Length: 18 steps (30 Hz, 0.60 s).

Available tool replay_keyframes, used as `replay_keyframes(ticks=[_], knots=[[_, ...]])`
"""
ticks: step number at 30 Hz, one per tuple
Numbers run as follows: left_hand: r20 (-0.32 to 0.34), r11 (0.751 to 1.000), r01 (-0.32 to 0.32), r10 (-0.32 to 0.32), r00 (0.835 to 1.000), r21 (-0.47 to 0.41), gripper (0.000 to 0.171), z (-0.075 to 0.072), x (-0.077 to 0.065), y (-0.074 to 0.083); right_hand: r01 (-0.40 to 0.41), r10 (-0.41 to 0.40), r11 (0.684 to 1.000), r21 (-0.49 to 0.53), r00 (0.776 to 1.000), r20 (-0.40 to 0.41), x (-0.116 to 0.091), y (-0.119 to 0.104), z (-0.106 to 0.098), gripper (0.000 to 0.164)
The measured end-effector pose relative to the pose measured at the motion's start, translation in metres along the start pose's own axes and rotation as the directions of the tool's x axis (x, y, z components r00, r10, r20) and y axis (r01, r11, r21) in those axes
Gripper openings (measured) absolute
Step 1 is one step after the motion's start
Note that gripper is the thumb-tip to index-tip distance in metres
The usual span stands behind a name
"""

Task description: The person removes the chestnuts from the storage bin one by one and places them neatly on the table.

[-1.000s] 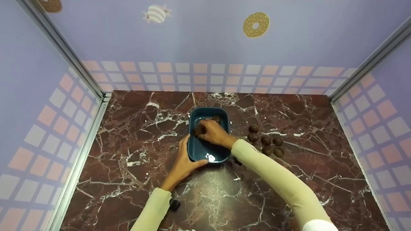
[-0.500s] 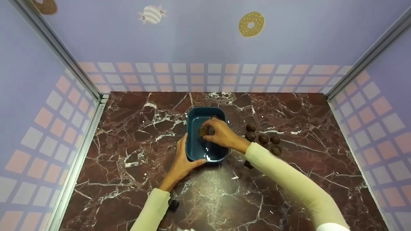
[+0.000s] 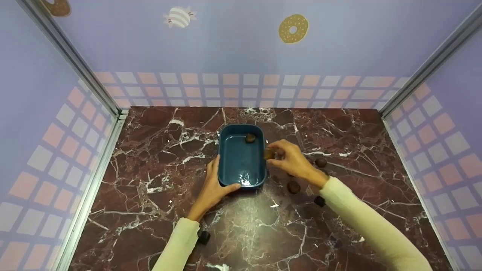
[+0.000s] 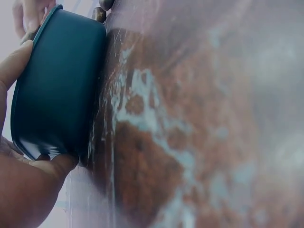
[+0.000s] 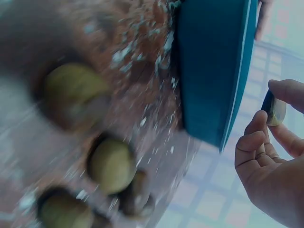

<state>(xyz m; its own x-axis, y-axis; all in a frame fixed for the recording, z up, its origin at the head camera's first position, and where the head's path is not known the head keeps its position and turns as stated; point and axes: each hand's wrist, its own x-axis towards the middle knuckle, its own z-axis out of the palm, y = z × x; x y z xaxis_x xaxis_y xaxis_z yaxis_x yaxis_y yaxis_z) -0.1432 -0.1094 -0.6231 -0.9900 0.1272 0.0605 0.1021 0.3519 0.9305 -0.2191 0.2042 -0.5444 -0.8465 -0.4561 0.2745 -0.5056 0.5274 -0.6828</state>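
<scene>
A blue rectangular tray (image 3: 237, 162) stands on the table, with one round brown nut, like a chestnut (image 3: 250, 138), in its far right corner. My left hand (image 3: 211, 191) holds the tray at its near left corner, thumb along the near rim and fingers along the left side. My right hand (image 3: 292, 160) is just right of the tray's right rim. Its thumb and fingers pinch another chestnut-like nut (image 3: 269, 153); in the right wrist view this nut (image 5: 274, 109) shows a dark side and a lighter brown side.
Several more nuts lie on the marbled table right of the tray, one nut (image 3: 293, 187) nearer me and another nut (image 3: 321, 162) beyond the right wrist; my right hand covers part of the group. Purple panels (image 3: 241, 45) wall the table at the back and both sides.
My right hand has moved from inside the tray rightward past its right rim, carrying the pinched nut. The left hand keeps its hold on the tray, which has stayed in place.
</scene>
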Motion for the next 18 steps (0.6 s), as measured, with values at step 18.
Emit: replay_keyframes(ticks=[18], knots=[[-0.003,1.0,0.013,-0.013,1.0,-0.005,0.129,0.0,-0.002,0.002,-0.178,0.179,0.984,0.022,0.979,-0.101,-0.049,0.03,-0.051,0.044]])
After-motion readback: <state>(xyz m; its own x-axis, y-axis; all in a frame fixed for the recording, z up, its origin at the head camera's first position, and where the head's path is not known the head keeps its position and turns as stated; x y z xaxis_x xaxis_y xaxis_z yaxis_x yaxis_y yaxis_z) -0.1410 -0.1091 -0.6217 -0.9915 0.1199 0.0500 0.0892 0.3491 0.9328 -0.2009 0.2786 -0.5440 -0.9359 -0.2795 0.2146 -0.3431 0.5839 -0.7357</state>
